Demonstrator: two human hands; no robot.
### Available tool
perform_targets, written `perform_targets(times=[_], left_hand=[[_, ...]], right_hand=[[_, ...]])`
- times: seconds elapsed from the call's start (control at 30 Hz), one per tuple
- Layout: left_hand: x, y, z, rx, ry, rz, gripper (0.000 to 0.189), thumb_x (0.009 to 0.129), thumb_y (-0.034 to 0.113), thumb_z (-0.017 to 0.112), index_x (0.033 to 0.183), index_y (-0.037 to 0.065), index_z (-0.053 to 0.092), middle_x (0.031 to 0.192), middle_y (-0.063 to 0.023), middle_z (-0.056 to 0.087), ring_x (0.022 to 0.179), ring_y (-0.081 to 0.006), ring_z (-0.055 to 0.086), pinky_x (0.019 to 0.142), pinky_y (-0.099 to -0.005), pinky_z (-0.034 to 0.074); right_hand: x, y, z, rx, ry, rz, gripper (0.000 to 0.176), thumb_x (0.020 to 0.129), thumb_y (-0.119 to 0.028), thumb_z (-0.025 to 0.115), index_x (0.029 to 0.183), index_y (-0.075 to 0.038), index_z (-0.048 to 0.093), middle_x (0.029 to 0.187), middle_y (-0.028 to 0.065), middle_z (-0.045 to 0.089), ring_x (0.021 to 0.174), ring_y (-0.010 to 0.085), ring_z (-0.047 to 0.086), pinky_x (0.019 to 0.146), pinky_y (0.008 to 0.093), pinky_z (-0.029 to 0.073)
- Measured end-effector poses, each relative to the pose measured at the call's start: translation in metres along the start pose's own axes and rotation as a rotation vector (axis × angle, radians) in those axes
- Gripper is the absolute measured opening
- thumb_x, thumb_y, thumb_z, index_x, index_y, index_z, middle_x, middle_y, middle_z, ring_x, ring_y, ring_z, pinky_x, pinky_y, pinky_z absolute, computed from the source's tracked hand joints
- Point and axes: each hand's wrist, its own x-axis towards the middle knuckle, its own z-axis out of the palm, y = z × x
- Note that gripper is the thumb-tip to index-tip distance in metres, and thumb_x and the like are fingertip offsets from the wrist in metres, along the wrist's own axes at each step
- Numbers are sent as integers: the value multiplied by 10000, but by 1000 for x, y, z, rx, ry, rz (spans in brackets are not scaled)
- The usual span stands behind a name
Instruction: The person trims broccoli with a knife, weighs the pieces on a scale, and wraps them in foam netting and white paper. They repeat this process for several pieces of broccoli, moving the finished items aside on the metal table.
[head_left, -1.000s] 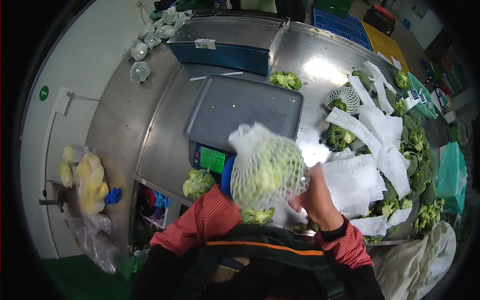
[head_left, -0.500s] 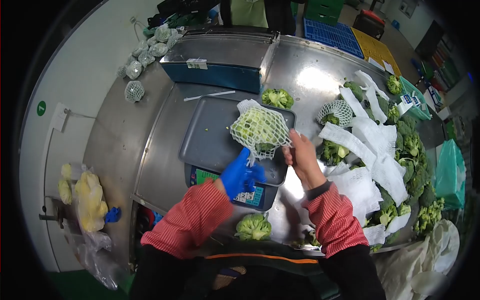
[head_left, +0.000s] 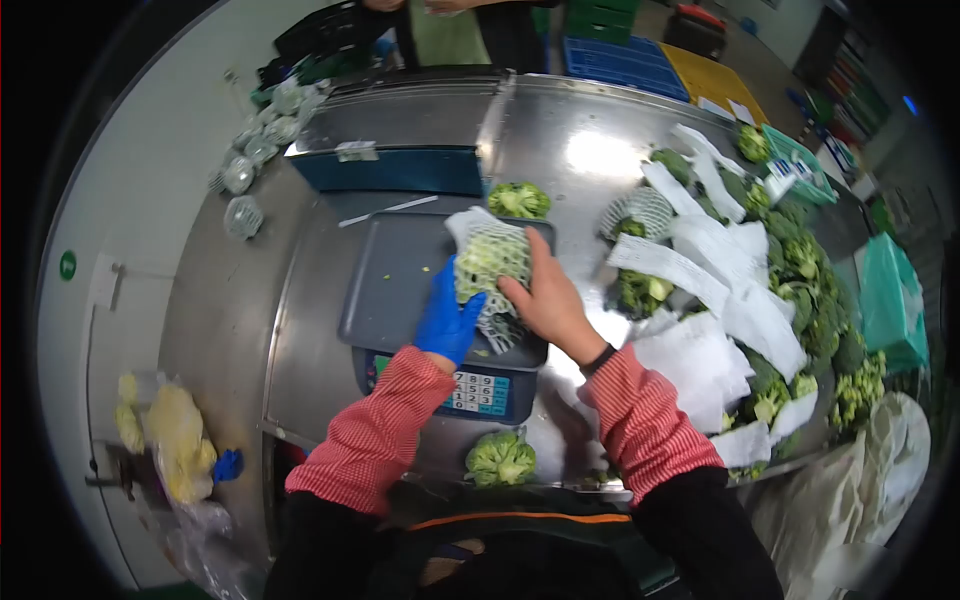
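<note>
A broccoli head in white foam netting (head_left: 492,262) is over the right part of the grey scale tray (head_left: 390,300). My left hand (head_left: 447,318), in a blue glove, grips its left side. Bare and curved, my right hand (head_left: 548,298) presses round its right side. The scale's keypad (head_left: 475,392) shows below the tray. One loose broccoli head (head_left: 519,200) touches the tray's far edge, and another (head_left: 501,458) lies near the table's front edge.
Many broccoli heads (head_left: 800,250) and white foam nets (head_left: 735,270) are piled at the right. A metal box (head_left: 400,130) stands behind the tray. Netted heads (head_left: 242,216) lie at the far left. A person (head_left: 450,35) stands across the table.
Both hands have closed in on the netted broccoli from its sides. The right hand has moved further round it, and the camera view has shifted.
</note>
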Motion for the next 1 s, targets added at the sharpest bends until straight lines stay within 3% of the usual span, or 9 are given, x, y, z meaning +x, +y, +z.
perform_targets(times=[0.07, 0.17, 0.27, 0.4, 0.5, 0.63, 0.67, 0.9, 1.0], left_hand=[[-2, -12, -2, -34, -53, 18, 700, 866, 246, 631, 1407, 2, 260, 1327, -220, 425, 1193, -338, 467, 999, -380, 366], [28, 36, -46, -471, -310, -457, 739, 829, 236, 692, 1400, 7, 282, 1312, -173, 465, 1180, -273, 490, 982, -348, 389], [52, 1, -29, -270, -177, 18, 744, 787, 211, 742, 1372, 6, 330, 1272, -132, 511, 1145, -213, 511, 957, -318, 414], [68, 3, -13, -397, -220, -213, 706, 764, 144, 750, 1343, 3, 372, 1233, -129, 539, 1115, -210, 531, 945, -317, 429], [78, 1, -6, -416, -245, -171, 657, 773, 120, 728, 1330, 10, 397, 1218, -123, 548, 1098, -205, 544, 932, -318, 439], [126, 51, 26, -672, -290, -319, 530, 812, 155, 679, 1274, 21, 456, 1176, -100, 570, 1029, -189, 578, 866, -310, 475], [145, 54, 42, -674, -297, -286, 537, 807, 152, 687, 1273, 18, 455, 1170, -105, 573, 1021, -188, 580, 862, -312, 477], [276, -27, 185, -439, -45, -11, 678, 719, 165, 784, 1274, -10, 437, 1150, -136, 583, 1001, -215, 585, 873, -333, 472], [289, -47, 219, -67, -62, 8, 873, 651, 310, 828, 1323, -30, 386, 1218, -187, 555, 1077, -260, 566, 929, -351, 448]], right_hand=[[-1, -2, -3, -7, -6, 21, 728, 834, -348, 609, 1399, -73, 241, 984, 281, 556, 848, 438, 589, 732, 469, 479], [1, -4, -7, 33, -18, 25, 725, 829, -319, 620, 1389, -55, 243, 1024, 285, 549, 913, 438, 567, 780, 460, 464], [-2, -11, -5, 83, -80, 39, 761, 816, -316, 636, 1392, -26, 233, 1119, 293, 528, 1006, 426, 542, 854, 434, 447], [-2, -3, -18, 179, -150, 6, 836, 808, -351, 648, 1418, -1, 197, 1229, 300, 480, 1112, 420, 511, 923, 406, 428], [-7, 19, -28, 235, -47, -137, 829, 807, -409, 623, 1423, -68, 188, 1049, 289, 541, 966, 443, 562, 814, 452, 463], [-40, 2, -92, 245, 39, 147, 687, 861, -331, 611, 1391, -65, 263, 947, 123, 589, 797, 254, 627, 713, 336, 491], [-55, 10, -96, 263, 140, 154, 606, 857, -271, 623, 1352, -80, 330, 786, 54, 551, 590, 179, 579, 565, 301, 463], [-171, 98, -206, -702, 340, 308, 181, 757, -161, 642, 905, -67, 601, 878, 119, 593, 746, 255, 596, 604, 332, 490], [-209, 152, -253, -1123, 75, 521, 282, 778, -137, 569, 1056, -87, 574, 1028, 138, 583, 914, 270, 571, 723, 348, 485]])
